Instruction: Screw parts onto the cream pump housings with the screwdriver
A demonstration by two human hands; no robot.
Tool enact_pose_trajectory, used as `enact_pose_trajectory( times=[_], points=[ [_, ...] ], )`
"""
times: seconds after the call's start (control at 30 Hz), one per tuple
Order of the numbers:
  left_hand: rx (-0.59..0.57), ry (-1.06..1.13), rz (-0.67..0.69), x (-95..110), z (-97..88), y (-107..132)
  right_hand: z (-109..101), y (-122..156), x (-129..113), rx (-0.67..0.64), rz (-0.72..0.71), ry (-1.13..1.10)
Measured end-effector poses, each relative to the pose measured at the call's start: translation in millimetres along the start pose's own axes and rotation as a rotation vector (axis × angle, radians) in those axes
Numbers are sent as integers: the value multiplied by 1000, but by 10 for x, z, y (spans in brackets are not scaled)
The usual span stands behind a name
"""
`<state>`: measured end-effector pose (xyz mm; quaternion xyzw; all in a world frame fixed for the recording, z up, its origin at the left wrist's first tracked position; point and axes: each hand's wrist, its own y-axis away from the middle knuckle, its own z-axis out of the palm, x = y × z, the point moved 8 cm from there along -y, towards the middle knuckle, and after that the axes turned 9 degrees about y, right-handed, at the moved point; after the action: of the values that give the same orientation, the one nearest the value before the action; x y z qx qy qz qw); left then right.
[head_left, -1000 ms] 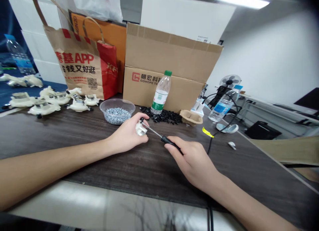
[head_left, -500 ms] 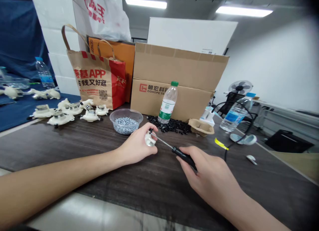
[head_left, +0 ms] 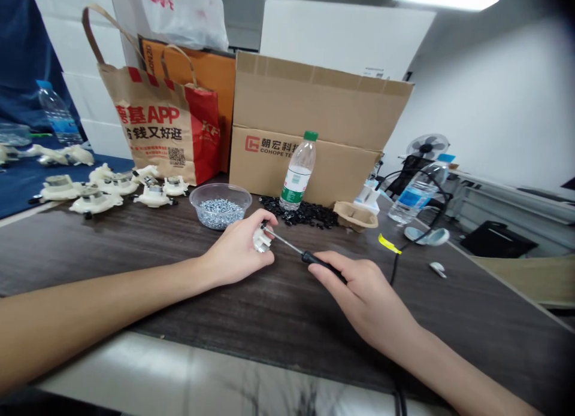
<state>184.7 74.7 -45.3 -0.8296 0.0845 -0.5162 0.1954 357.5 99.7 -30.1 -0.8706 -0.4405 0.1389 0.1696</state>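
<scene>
My left hand is closed around a small cream plastic part with a black piece at its top. In my right hand is a screwdriver with a black handle and a thin metal shaft. Its tip meets the part near the black piece; the exact contact is too small to make out. Just behind my left hand stands a clear round tub of small shiny metal screws. Several similar cream parts with metal centres lie on the table to the left.
A green-capped bottle stands among small black pieces. Behind are a cardboard box and a paper bag. A pulp tray, another bottle and a black cable with a yellow tag are on the right.
The whole view has shifted, so the table things sit a little higher and further left. Both hands keep their holds, and the screwdriver tip stays at the cream part.
</scene>
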Motion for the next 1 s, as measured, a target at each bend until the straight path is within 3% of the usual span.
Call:
enact_pose_trajectory(
  times=[0.17,0.57,0.7,0.87,1.0],
  points=[
    [1,12,-5,-14,8,-14,15,-53,41,-88,76,-175],
    [-19,14,-25,-62,45,-59,30,-18,83,-35,97,-64],
    [11,63,-50,-100,21,-63,-26,-15,68,48,-11,34],
    [41,67,-55,-85,-28,-55,-86,24,-58,217,-254,359],
    [58,-41,27,20,-57,-23,-52,88,-97,215,-235,336]
  ],
)
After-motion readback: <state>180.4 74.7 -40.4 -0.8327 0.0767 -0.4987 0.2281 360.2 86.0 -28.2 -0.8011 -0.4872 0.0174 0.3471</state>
